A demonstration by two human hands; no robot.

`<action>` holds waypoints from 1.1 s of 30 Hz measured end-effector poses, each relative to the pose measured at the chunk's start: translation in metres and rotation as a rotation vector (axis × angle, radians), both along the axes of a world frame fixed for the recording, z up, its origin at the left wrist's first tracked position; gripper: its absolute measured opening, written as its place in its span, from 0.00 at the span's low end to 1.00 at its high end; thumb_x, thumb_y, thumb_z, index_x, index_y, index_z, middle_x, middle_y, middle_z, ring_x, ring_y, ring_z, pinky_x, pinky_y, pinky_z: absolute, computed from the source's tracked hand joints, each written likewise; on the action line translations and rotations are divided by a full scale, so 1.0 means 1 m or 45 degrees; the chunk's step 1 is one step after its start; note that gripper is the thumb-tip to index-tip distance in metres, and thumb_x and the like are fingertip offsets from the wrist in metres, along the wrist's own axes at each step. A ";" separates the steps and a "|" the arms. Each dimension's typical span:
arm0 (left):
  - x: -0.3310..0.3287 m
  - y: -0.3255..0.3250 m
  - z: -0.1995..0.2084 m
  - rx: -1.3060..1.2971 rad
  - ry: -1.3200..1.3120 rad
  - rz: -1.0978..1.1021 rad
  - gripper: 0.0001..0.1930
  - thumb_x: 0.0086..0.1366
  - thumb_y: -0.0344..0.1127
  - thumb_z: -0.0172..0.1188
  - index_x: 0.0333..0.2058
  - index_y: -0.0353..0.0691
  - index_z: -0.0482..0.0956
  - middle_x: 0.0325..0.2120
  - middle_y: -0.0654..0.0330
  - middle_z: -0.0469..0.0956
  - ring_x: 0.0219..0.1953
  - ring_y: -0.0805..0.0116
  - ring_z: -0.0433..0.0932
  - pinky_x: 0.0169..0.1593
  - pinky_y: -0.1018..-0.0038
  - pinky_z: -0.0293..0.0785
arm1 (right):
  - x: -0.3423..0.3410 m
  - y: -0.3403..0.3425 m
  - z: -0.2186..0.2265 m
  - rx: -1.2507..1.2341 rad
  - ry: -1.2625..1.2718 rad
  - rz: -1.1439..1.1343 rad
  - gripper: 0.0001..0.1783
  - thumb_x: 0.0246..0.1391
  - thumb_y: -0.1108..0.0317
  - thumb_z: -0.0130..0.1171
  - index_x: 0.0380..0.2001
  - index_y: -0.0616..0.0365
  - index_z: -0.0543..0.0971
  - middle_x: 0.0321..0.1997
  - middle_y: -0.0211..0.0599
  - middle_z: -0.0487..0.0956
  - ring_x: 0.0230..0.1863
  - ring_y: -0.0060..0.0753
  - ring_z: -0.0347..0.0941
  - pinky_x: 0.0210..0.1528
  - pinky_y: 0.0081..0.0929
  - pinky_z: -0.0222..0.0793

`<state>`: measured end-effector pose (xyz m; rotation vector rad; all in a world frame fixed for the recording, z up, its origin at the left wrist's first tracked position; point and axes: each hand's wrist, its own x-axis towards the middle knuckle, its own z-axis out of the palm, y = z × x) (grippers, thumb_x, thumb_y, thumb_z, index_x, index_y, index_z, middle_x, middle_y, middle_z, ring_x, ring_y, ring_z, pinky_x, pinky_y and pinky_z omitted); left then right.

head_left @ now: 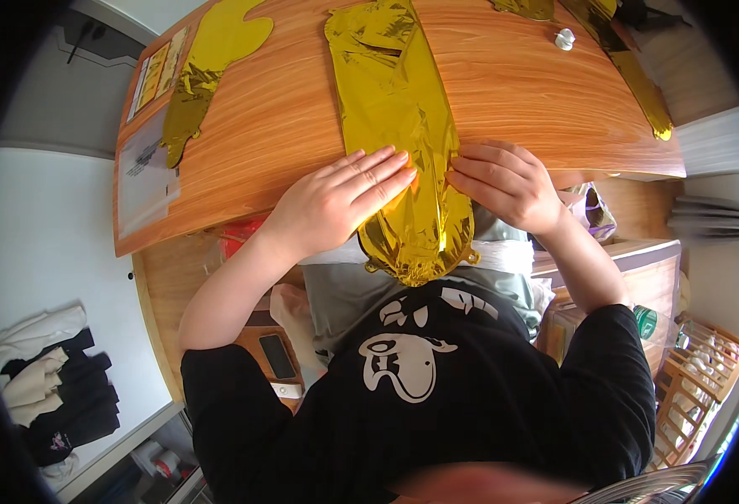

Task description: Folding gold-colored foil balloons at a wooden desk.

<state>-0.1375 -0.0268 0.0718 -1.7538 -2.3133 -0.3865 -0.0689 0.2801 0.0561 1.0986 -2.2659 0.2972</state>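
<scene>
A long, flat gold foil balloon (390, 109) runs from the far side of the table toward me, its rounded near end hanging over the edge by my lap. My left hand (336, 202) lies on the foil from the left, palm down, with its fingers stretched out. On the opposite side, my right hand (508, 181) has its fingers bent together at the balloon's right edge and appears to grip it; the thumb is mostly hidden. Creases cross the shiny film between both hands. Small tabs stick out near its lower end.
Another gold foil balloon (206, 67) lies at the table's left, near a clear plastic sleeve (147, 176). More gold foil (630, 76) and a small white object (564, 39) are at the far right. A phone (277, 357) rests low at my left; a wooden rack (701, 370) stands right.
</scene>
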 end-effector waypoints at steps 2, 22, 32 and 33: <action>0.001 0.000 0.001 0.019 -0.016 0.010 0.22 0.72 0.35 0.51 0.63 0.42 0.77 0.62 0.55 0.77 0.62 0.58 0.78 0.64 0.60 0.76 | 0.000 0.000 0.001 0.018 -0.041 0.013 0.21 0.44 0.70 0.64 0.45 0.58 0.85 0.52 0.38 0.84 0.54 0.40 0.81 0.53 0.35 0.78; 0.001 0.000 -0.001 0.023 -0.015 -0.006 0.21 0.70 0.33 0.52 0.60 0.40 0.79 0.61 0.53 0.77 0.63 0.56 0.77 0.63 0.58 0.76 | 0.001 -0.010 0.009 0.028 -0.102 -0.051 0.26 0.44 0.70 0.66 0.52 0.52 0.83 0.57 0.33 0.83 0.55 0.37 0.79 0.55 0.33 0.75; 0.001 0.000 -0.002 -0.006 0.017 -0.018 0.21 0.71 0.33 0.50 0.59 0.39 0.80 0.62 0.53 0.76 0.64 0.56 0.76 0.65 0.59 0.74 | -0.002 -0.021 -0.001 0.026 0.022 0.192 0.19 0.54 0.69 0.62 0.50 0.56 0.84 0.54 0.39 0.84 0.55 0.42 0.82 0.55 0.35 0.81; 0.000 0.000 -0.002 -0.005 0.017 -0.018 0.21 0.71 0.33 0.50 0.59 0.39 0.80 0.62 0.53 0.76 0.64 0.56 0.76 0.65 0.59 0.74 | -0.003 -0.021 -0.002 0.027 0.022 0.192 0.19 0.54 0.69 0.62 0.50 0.56 0.84 0.54 0.39 0.84 0.55 0.42 0.82 0.55 0.35 0.81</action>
